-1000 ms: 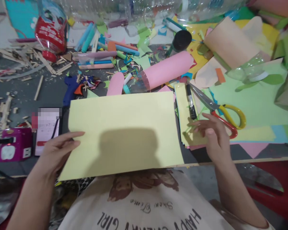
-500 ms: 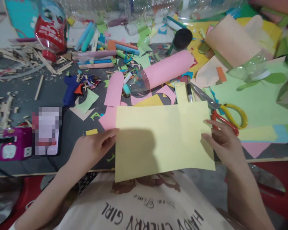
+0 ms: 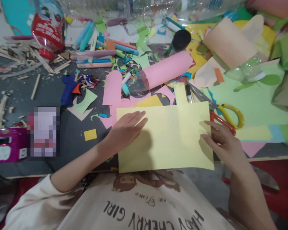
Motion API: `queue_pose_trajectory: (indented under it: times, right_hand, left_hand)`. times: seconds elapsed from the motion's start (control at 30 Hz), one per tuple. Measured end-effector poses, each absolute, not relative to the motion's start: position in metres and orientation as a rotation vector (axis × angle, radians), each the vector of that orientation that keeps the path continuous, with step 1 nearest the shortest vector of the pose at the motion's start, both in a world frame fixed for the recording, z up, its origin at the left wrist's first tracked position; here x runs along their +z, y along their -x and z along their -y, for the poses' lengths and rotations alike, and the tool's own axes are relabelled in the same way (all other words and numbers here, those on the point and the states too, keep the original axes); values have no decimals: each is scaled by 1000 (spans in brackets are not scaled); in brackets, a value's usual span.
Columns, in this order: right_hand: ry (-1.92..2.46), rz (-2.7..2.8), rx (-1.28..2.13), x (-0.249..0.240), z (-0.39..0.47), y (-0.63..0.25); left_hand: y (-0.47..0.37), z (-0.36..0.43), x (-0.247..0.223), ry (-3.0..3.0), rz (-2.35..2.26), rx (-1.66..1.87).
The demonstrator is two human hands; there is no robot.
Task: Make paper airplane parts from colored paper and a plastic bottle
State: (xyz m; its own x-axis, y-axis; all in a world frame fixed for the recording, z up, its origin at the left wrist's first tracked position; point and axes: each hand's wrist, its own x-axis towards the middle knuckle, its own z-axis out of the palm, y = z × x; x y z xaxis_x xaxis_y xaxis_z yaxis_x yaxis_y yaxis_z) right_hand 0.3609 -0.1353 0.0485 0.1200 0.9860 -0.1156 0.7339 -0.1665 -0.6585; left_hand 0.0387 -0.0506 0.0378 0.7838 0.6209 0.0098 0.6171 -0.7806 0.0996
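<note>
A sheet of pale yellow paper (image 3: 172,140) lies at the table's front edge, its near side reaching out over the edge toward my shirt. My left hand (image 3: 126,131) rests on the left part of the sheet with fingers stretched out flat. At the right edge, my right hand (image 3: 225,143) pinches the paper between thumb and fingers. Scissors (image 3: 230,116) with yellow and red handles lie just beyond my right hand, partly under the sheet. A dark marker (image 3: 189,93) and a pink-wrapped bottle (image 3: 167,70) lie behind the paper.
A blue glue gun (image 3: 68,89), a phone (image 3: 44,131) and a purple power adapter (image 3: 8,145) are on the left. Behind stand a red-labelled bottle (image 3: 48,30), a black-capped container (image 3: 181,39) and several coloured rolls. Paper scraps and wooden sticks litter the table.
My left hand has let go of the sheet's left edge and moved right, onto its surface. The paper's near left corner has lowered. My right hand keeps its hold.
</note>
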Motion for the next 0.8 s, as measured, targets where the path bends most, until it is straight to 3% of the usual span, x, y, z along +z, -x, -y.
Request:
queue_pose_trajectory:
  times: [0.17, 0.27, 0.6, 0.8]
  right_hand:
    - [2173, 1434, 340, 57, 128, -363]
    - [2088, 1504, 163, 60, 117, -358]
    - [1369, 2370, 588, 55, 42, -275]
    - [1414, 2574, 644, 42, -8, -197]
  left_hand:
    - [-41, 54, 24, -2764, -956, 75]
    - [-41, 58, 24, -2717, -979, 53]
    - [-39, 70, 15, -2802, -1013, 202]
    - [-39, 70, 15, -2819, -1033, 217]
